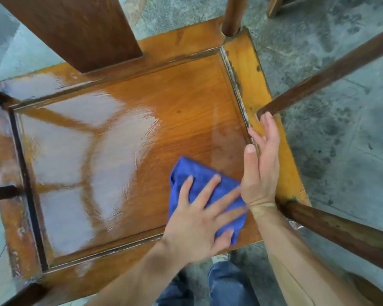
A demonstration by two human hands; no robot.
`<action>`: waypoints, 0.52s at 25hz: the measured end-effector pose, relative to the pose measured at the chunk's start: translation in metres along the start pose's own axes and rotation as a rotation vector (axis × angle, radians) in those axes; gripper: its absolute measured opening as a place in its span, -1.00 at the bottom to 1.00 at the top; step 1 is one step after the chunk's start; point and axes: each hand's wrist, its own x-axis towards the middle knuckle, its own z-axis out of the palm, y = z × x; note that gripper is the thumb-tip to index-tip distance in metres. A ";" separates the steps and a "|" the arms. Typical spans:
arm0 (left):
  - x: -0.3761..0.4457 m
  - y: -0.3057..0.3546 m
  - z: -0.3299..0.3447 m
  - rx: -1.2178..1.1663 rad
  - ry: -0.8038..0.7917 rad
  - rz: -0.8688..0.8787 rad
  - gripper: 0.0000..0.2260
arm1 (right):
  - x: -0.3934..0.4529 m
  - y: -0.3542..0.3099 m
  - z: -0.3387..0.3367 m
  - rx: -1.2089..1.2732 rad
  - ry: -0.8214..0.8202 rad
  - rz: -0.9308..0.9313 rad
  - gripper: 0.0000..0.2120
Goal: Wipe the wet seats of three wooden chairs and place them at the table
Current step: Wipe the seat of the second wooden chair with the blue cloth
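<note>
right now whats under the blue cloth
The blue cloth lies on the wooden chair seat, pressed flat by the left hand. The patch of seat beneath it is covered, so whether that patch is wet cannot be seen.

Orange-brown wooden chair seat (164, 107) fills the view, seen from above, concrete floor (341, 85) around it. Dark brown flat back slat (75, 29) rises from the far edge; round dark armrest rails (341, 69) run along the right side. Folded blue cloth (199, 175) lies on the seat's near right part. Left hand (197, 221) flat on the cloth. Right hand (261, 164) just right of it, edge-on, touching the seat's right frame. Person's jeans-clad legs (226, 283) below the near edge.
</note>
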 end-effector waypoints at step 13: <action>0.220 -0.209 -0.077 -0.126 -0.094 -0.738 -0.47 | -0.005 0.005 -0.005 -0.091 0.011 0.011 -0.53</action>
